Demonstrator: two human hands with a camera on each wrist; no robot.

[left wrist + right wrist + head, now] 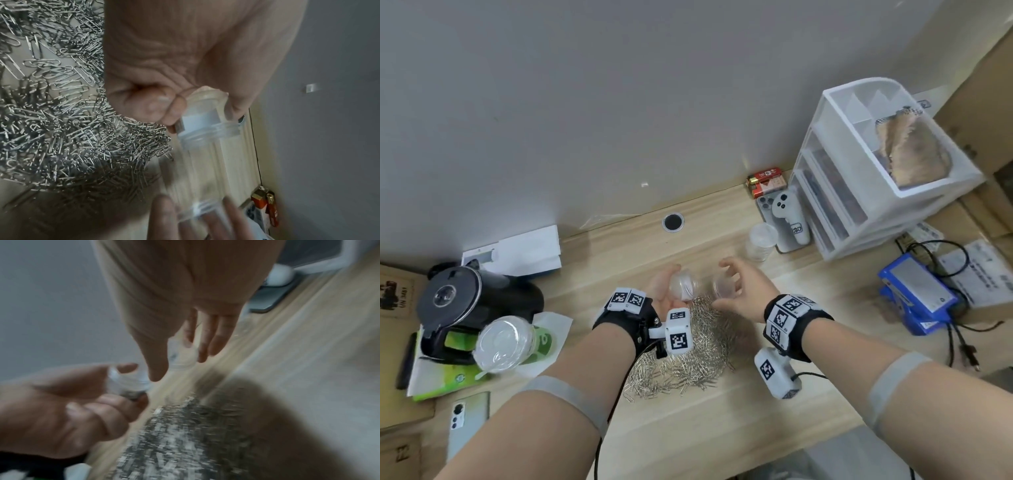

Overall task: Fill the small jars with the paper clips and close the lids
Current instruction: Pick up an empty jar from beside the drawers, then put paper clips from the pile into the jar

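Observation:
My left hand grips a small clear jar on its side, just above the far edge of the paper clip pile. The left wrist view shows the jar with its threaded mouth bare and my fingers curled round its base. My right hand pinches a clear lid between thumb and fingers, a short gap right of the jar's mouth. The right wrist view is blurred; the lid sits between thumb and fingers, the jar lower left. I cannot tell what the jar contains.
More clear jars stand stacked at the back right, beside a phone and a white controller. A white drawer unit is at the right, a black kettle and a lidded cup at the left. A phone lies front left.

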